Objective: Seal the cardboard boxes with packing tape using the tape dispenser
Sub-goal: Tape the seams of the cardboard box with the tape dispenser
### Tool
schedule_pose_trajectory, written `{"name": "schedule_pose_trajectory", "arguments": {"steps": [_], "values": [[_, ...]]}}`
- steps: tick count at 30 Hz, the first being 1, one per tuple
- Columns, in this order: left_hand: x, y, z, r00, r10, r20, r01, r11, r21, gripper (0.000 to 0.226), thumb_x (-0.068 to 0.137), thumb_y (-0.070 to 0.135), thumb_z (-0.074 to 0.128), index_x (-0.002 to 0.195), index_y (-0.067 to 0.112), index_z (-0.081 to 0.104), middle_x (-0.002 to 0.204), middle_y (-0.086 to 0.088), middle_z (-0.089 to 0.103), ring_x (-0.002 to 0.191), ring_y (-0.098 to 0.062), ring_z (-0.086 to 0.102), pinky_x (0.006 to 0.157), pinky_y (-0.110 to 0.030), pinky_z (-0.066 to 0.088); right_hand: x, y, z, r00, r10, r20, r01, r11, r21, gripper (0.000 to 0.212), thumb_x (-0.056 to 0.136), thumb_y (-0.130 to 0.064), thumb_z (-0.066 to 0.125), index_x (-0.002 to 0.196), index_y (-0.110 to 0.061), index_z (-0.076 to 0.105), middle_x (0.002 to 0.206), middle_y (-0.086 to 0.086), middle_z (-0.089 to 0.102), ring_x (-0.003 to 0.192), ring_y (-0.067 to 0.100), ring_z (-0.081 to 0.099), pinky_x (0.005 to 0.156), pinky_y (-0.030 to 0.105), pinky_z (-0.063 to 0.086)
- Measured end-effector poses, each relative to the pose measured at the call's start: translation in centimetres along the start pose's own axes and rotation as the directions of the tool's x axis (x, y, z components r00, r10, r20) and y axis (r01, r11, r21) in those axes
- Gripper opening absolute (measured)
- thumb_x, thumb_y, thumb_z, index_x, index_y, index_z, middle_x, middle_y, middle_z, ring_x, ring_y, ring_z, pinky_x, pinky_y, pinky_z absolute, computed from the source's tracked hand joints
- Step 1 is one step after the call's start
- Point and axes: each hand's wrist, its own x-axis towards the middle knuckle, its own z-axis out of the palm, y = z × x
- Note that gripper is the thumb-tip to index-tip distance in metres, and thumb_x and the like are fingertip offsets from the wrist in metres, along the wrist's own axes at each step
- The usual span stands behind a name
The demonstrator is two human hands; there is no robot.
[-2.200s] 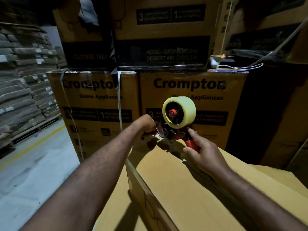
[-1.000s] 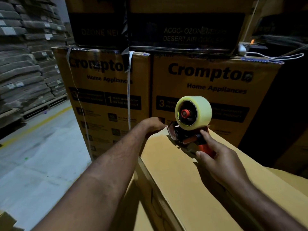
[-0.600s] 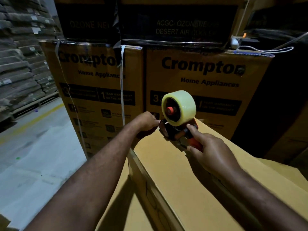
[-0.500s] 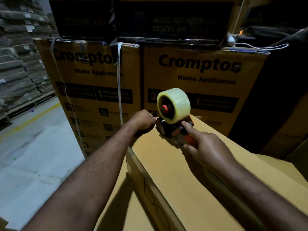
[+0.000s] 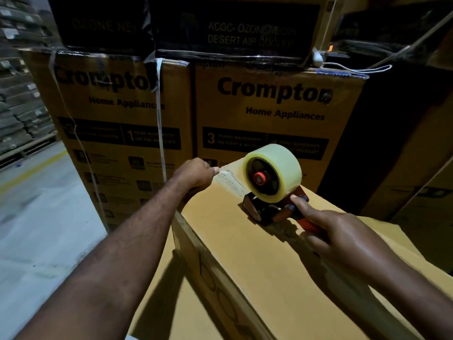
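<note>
Warehouse interior, dim light. Grey concrete floor (image 5: 36,217) at left, yellow line (image 5: 31,170) painted across it. Far left: grey bundles (image 5: 17,106) stacked high on pallet (image 5: 29,148). Centre: two printed cartons (image 5: 269,106) side by side, marked "Crompton Home Appliances". Dark cartons (image 5: 232,25) stacked on top. White strap (image 5: 159,119) hanging down left carton front. White cable (image 5: 355,68) along right carton top edge.

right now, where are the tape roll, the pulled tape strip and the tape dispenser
tape roll (image 5: 285,168), head view, on its pale outer winding
pulled tape strip (image 5: 230,181), head view, middle of the stretched length
tape dispenser (image 5: 256,212), head view, dark front frame under the roll
</note>
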Motion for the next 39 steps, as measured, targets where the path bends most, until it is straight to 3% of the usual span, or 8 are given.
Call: {"name": "schedule_pose_trajectory", "arguments": {"steps": [4, 7, 11, 16, 19, 23, 30, 39], "values": [[-1.3, 0.3, -0.1, 0.998, 0.027, -0.054, -0.025, 0.999, 0.025, 0.047, 0.096, 0.063, 0.052, 0.111, 0.024, 0.073, 0.101, 0.001, 0.071, 0.092, -0.022, 0.065, 0.086, -0.043, 0.056, -3.1, 1.1, -0.3, 1.000, 0.009, -0.006, -0.009, 1.000, 0.030, 0.091, 0.092, -0.045, 0.057, 0.135, -0.075, -0.018, 0.127, -0.017, 0.057, 0.104, 0.005, 0.055, 0.087, 0.029, 0.053], [-2.9, 1.1, 0.2, 0.979, 0.131, -0.155, -0.093, 0.968, 0.232, 0.045, 0.102, 0.057, 0.044, 0.131, 0.029, 0.064, 0.121, 0.000, 0.070, 0.111, -0.025, 0.063, 0.100, -0.049, 0.045, -3.8, 1.1, 0.3, 0.998, 0.026, -0.062, -0.024, 0.999, 0.038, 0.097, 0.093, -0.039, 0.064, 0.133, -0.077, -0.016, 0.125, -0.020, 0.057, 0.102, 0.005, 0.055, 0.084, 0.029, 0.053], [-7.4, 1.2, 1.8, 0.982, 0.180, -0.061, -0.149, 0.929, 0.339, 0.051, 0.107, 0.048, 0.031, 0.155, 0.033, 0.034, 0.165, -0.003, 0.031, 0.153, -0.030, 0.022, 0.117, -0.072, 0.006, -4.1, 0.7, 0.5, 0.994, 0.049, -0.097, -0.045, 0.998, 0.040, 0.087, 0.094, -0.042, 0.062, 0.132, -0.077, -0.008, 0.123, -0.019, 0.057, 0.100, 0.004, 0.053, 0.080, 0.026, 0.051], [-17.7, 2.4, 2.9, 0.978, 0.206, 0.020, -0.203, 0.937, 0.286, 0.058, 0.105, 0.058, 0.027, 0.157, 0.035, 0.031, 0.170, 0.009, 0.014, 0.157, -0.020, 0.002, 0.117, -0.068, -0.012, -3.8, 0.3, -0.1, 0.990, 0.091, -0.104, -0.082, 0.993, 0.086, 0.080, 0.091, -0.044, 0.067, 0.141, -0.072, 0.012, 0.123, -0.016, 0.062, 0.099, 0.008, 0.057, 0.078, 0.031, 0.053], [-23.2, 3.1, 5.4, 0.972, 0.175, -0.159, -0.190, 0.978, -0.086, 0.051, 0.101, 0.050, 0.048, 0.150, 0.036, 0.047, 0.168, 0.019, 0.009, 0.154, -0.010, -0.015, 0.124, -0.056, -0.005, -3.2, -0.3, -0.4, 0.991, 0.109, -0.076, -0.105, 0.993, 0.054, 0.079, 0.093, -0.045, 0.065, 0.145, -0.067, 0.010, 0.128, -0.014, 0.062, 0.102, 0.008, 0.057, 0.078, 0.028, 0.052], [-24.8, 3.8, 7.1, 0.958, 0.014, -0.286, -0.177, 0.815, -0.552, 0.043, 0.102, 0.014, 0.057, 0.142, 0.028, 0.058, 0.160, 0.026, 0.006, 0.149, 0.002, -0.021, 0.112, -0.020, 0.006, -2.1, -1.9, -0.5, 0.991, 0.124, -0.052, -0.125, 0.992, -0.007, 0.078, 0.096, -0.047, 0.060, 0.146, -0.061, 0.001, 0.129, -0.010, 0.062, 0.105, 0.011, 0.058, 0.081, 0.027, 0.053], [-17.8, 0.9, 4.5, 0.975, 0.010, -0.223, -0.152, 0.763, -0.628, 0.043, 0.100, 0.000, 0.048, 0.117, 0.035, 0.066, 0.165, 0.009, 0.028, 0.156, -0.015, -0.007, 0.125, -0.051, 0.011, 3.8, -4.2, 1.6, 0.973, 0.218, -0.078, -0.213, 0.975, 0.060, 0.070, 0.098, -0.041, 0.057, 0.154, -0.049, 0.015, 0.116, 0.001, 0.067, 0.084, 0.016, 0.053, 0.070, 0.032, 0.052], [-14.8, 0.6, 2.8, 0.980, 0.011, -0.197, -0.111, 0.856, -0.505, 0.042, 0.101, 0.002, 0.041, 0.120, 0.026, 0.069, 0.165, 0.000, 0.032, 0.157, -0.019, 0.000, 0.124, -0.046, 0.015, 5.7, -3.4, 1.3, 0.979, 0.204, -0.020, -0.199, 0.967, 0.158, 0.070, 0.098, -0.035, 0.058, 0.154, -0.048, 0.019, 0.117, 0.002, 0.064, 0.087, 0.016, 0.052, 0.069, 0.033, 0.050]]}}
